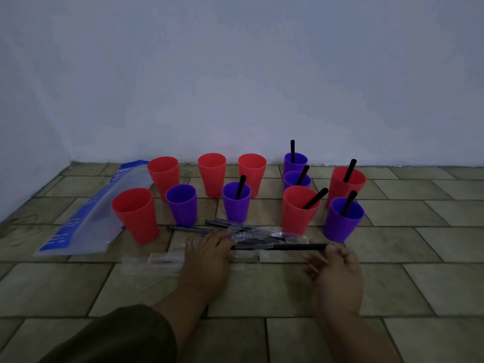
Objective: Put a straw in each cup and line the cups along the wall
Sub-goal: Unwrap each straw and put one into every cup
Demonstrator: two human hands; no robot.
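Hands worked low over the tiled floor (392,289). The right hand (336,271) had its grip closed on one end of a black straw (296,247), pinched between thumb and fingers; the straw lay level and ran from that grip across to the left hand (207,254). The left hand's grip was pressed down on the straw's other end, which sat in a clear plastic wrapper (251,235), fingers flat rather than curled. More wrapped straws (222,225) lay just beyond the left grip, and empty clear wrappers (154,259) lay to its left.

Beyond both grips stood eleven cups, none yet in a row by the wall (235,74). Six held a black straw: the purple cup (341,221) and red cup (298,212) just beyond the right grip, the red cup (345,184) and two purple cups (294,159) (296,179) farther back, and a purple cup (235,205) beyond the left grip. Five were empty: a purple cup (182,205) and four red cups (136,216) (163,175) (211,174) (252,170), all beyond and left of the left grip. A blue and clear bag (86,218) lay flat farther left.
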